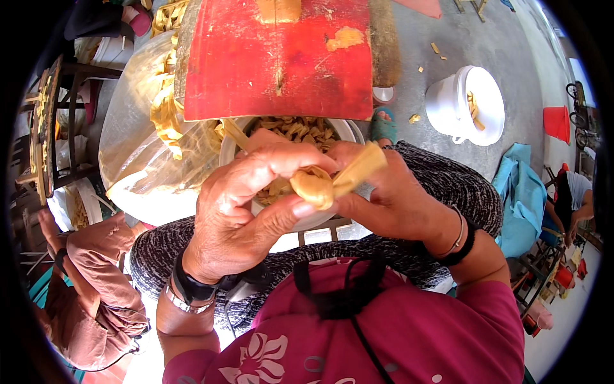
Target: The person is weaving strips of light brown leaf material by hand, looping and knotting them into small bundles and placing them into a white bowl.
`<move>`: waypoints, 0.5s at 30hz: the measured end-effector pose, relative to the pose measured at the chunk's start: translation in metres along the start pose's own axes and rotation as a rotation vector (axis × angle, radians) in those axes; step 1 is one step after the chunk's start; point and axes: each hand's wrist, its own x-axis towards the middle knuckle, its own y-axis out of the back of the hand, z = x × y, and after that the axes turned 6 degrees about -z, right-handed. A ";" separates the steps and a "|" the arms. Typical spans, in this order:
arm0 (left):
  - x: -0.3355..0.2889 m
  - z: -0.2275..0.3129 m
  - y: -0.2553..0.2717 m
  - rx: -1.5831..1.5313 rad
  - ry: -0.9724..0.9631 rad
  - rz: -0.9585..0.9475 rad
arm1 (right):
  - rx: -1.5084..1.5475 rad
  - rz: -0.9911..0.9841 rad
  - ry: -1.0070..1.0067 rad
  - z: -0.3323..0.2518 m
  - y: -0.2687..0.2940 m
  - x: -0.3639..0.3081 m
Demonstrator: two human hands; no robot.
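Observation:
A pale-yellow knotted strip (313, 185), which looks like tofu skin, is held up in front of me. My left hand (246, 205) pinches the rounded knot between thumb and fingers. My right hand (390, 198) is closed at the knot's right side, where a slightly blurred loose end (361, 168) sticks up from it. Below both hands stands a white bucket (350, 131) holding many small yellow-brown pieces (297, 130); my hands hide part of it. Another strip end (235, 133) shows behind my left hand.
A red worn board (275, 64) lies just beyond the bucket. Left of it, a clear plastic bag (137, 153) holds long yellow strips (167, 121). A second white bucket (442, 102) with a few pieces stands at right, near blue cloth (517, 198). Other people sit on both sides.

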 end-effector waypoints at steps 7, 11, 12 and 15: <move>-0.003 0.005 -0.013 -0.118 0.183 0.015 | 0.318 -0.189 -0.221 -0.009 0.008 -0.001; -0.002 0.003 -0.018 0.009 0.166 0.020 | 0.644 -0.019 -0.238 -0.010 -0.003 0.004; -0.001 0.002 -0.018 0.049 0.153 0.018 | 0.567 0.003 -0.215 -0.005 -0.006 0.002; 0.002 -0.007 -0.015 0.193 0.030 -0.044 | 0.579 0.120 -0.188 -0.006 -0.013 0.004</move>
